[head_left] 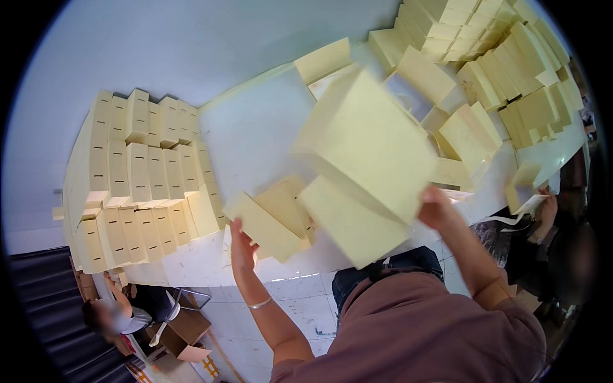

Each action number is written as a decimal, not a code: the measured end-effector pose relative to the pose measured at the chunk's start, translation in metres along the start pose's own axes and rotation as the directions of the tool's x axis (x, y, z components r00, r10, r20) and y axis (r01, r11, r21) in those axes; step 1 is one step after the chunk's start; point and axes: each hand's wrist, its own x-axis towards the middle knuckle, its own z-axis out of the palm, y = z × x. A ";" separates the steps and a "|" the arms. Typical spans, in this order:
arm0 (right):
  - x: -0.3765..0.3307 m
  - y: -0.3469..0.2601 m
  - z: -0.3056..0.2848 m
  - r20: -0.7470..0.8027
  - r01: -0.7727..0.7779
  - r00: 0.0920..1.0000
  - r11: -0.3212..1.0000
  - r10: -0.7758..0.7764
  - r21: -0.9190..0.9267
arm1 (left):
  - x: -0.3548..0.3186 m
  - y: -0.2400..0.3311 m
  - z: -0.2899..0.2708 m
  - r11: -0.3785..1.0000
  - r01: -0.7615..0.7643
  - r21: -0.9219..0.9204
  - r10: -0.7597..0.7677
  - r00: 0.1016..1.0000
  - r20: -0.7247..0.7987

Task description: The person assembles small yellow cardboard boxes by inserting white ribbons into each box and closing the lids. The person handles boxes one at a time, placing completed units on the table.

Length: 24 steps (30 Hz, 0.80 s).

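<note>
A single wide fisheye view from the person's head looks steeply down and forward, close over a white desk (255, 127) filling the frame's middle. Straight edges bend toward the dark round rim. Floor tiles (306, 306) show at lower centre.

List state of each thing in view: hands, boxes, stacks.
Right hand: gripping the edge of the large box.
Large pale yellow box: held up, tilted, blurred.
Left hand: open, fingers on the small box.
Small pale yellow box: lying tilted at the table edge.
Left stack of boxes: closed, neatly stacked.
Right pile of boxes: loosely heaped.
White table: holds all the boxes.
</note>
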 end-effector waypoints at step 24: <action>-0.011 0.137 0.019 0.047 0.127 0.988 0.598 -0.148 -0.791 | 0.033 -0.033 -0.098 0.723 -0.164 -0.671 0.030 0.978 -0.207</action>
